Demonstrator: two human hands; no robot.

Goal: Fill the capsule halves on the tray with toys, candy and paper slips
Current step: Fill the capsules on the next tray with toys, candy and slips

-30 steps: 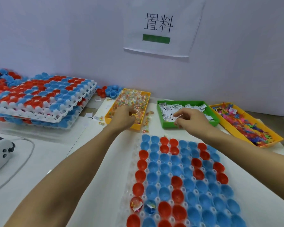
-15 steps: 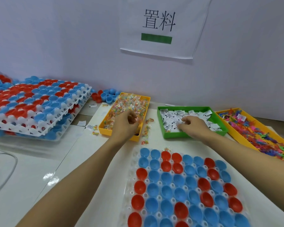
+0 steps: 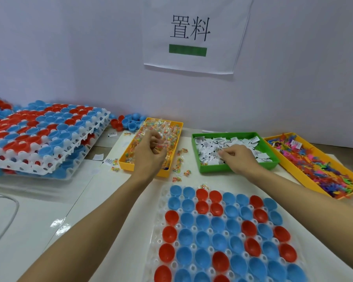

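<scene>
At the near edge of the bench, a white tray (image 3: 157, 237) of red and blue capsule halves (image 3: 218, 239) is seen, their open cups facing up; every cup in view appears unfilled. Beyond it, both forearms are stretched away from the body toward the supply bins. The left hand (image 3: 149, 153) is held over the yellow candy bin (image 3: 172, 165), its fingers (image 3: 158, 139) curled round what appears to be a wrapped candy or two, though the catch itself cannot be made out against the pile. The right hand (image 3: 238, 157) is lowered into the green bin (image 3: 238, 169), its fingertips pinched together on the paper slips (image 3: 214, 148). A few loose candies (image 3: 178, 171) are scattered between the bins and the tray. Farther right, a second yellow bin of coloured toys (image 3: 322, 169) lies untouched, nearer the right hand. Stacked filled trays (image 3: 39, 143) are kept at the far left corner. The capsule halves lie toward the body from both hands, so the coming move is judged to be a draw back and down, each hand about equally near the tray's far rows.
</scene>
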